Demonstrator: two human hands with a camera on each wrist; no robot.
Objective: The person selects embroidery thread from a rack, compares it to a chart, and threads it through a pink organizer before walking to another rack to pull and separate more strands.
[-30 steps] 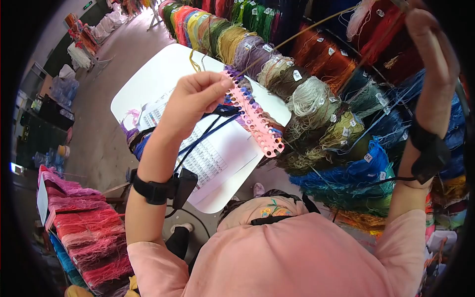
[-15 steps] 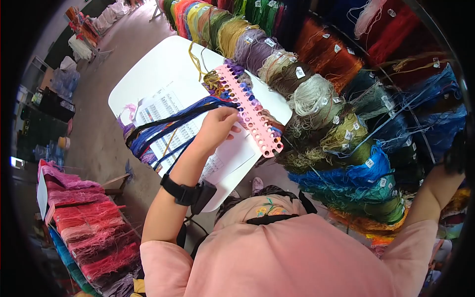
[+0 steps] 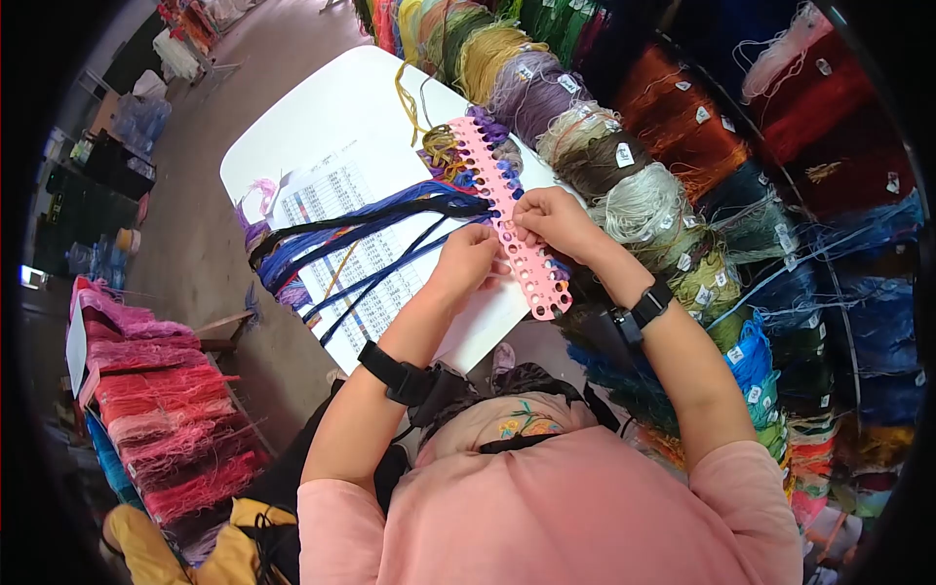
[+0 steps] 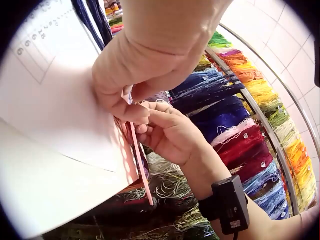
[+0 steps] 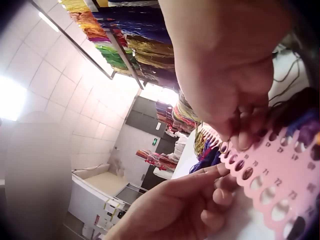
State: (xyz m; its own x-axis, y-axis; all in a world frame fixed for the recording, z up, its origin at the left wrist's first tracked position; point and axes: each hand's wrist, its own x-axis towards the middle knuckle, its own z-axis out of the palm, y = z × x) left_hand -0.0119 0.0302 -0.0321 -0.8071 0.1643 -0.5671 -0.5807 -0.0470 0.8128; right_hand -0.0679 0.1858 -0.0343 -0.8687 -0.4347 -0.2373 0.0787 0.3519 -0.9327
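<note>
A pink perforated strip point(image 3: 529, 273) lies slantwise over the white board, with coloured threads looped through its holes. At its left edge my left hand point(image 3: 470, 263) has thumb and fingers bent against the middle holes. From the other side my right hand point(image 3: 558, 222) pinches beside the same part. In the right wrist view, a thin yellowish-brown thread shows at the fingertips of my right hand point(image 5: 225, 90), while the fingertips of my left hand point(image 5: 175, 200) grip the edge of the numbered strip point(image 5: 272, 165). Fingers partly hide the holes between both hands.
Dark blue and black threads point(image 3: 361, 229) cross a printed sheet point(image 3: 327, 195) on the white board point(image 3: 283, 127). Racks of labelled yarn point(image 3: 643, 205) stand close on the right. Red and pink skeins point(image 3: 166, 419) hang at lower left.
My right hand has come in from the far right to the strip. My left hand, raised with a long thread near the strip's upper end at first, is now lower, at its middle.
</note>
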